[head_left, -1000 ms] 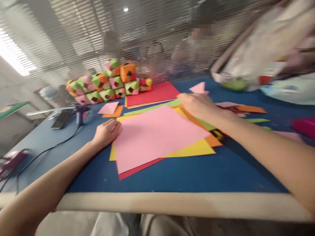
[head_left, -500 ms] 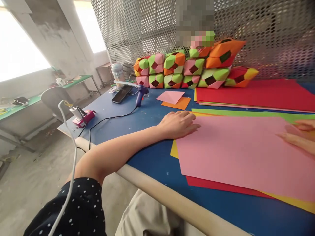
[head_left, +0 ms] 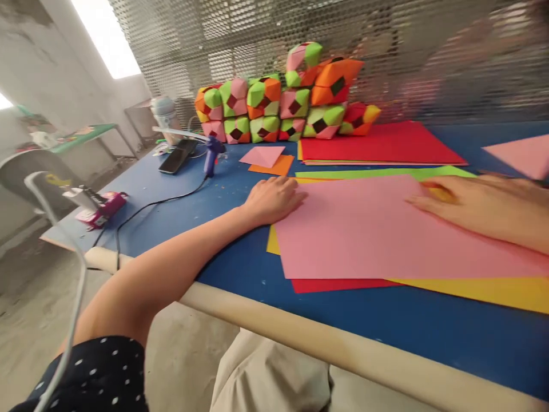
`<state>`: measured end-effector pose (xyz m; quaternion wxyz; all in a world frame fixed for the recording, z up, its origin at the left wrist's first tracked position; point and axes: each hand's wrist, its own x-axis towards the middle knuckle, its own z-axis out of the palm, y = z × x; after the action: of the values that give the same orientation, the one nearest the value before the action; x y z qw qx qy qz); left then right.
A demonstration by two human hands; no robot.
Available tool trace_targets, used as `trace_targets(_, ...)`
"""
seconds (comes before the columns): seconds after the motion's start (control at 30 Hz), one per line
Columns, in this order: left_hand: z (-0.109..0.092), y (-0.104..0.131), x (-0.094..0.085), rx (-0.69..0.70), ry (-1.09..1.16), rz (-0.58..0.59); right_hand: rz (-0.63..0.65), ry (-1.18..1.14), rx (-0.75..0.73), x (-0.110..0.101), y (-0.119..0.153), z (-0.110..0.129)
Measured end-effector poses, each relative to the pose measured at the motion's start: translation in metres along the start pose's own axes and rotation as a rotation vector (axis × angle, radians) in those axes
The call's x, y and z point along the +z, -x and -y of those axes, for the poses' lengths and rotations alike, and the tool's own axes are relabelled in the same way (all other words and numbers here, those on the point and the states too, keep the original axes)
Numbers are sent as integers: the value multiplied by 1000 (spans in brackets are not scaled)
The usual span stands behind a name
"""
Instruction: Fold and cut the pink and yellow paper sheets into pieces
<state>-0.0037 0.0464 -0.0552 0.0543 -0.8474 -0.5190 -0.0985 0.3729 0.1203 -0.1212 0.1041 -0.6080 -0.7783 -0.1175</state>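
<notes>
Hands (head_left: 274,200) at edges of pink sheet (head_left: 355,234) on table (head_left: 240,260)

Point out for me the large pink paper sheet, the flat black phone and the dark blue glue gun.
Large pink paper sheet (head_left: 351,234), head view, its middle.
Flat black phone (head_left: 176,157), head view, its screen.
Dark blue glue gun (head_left: 210,162), head view, its handle.

Black white-dotted sleeve (head_left: 103,375), beige trousers (head_left: 270,375)
</notes>
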Motion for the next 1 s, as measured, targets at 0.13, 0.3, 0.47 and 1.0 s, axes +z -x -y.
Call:
trace_targets(0.13, 4, -6, -2, 41, -33, -11, 93, 1, -13, -46, 11, 49)
trace_targets(0.3, 10, -9, -4, 77, -14, -21, 62, -64, -22, -59, 13, 60)
trace_targets(0.47, 14, -9, -4, 56, -8, -3, 30, -119, 51, -58, 9, 52)
trace_targets(1.0, 21, -10, -2, 87, 83, -29, 13, -425, 162, -59, -3, 50)
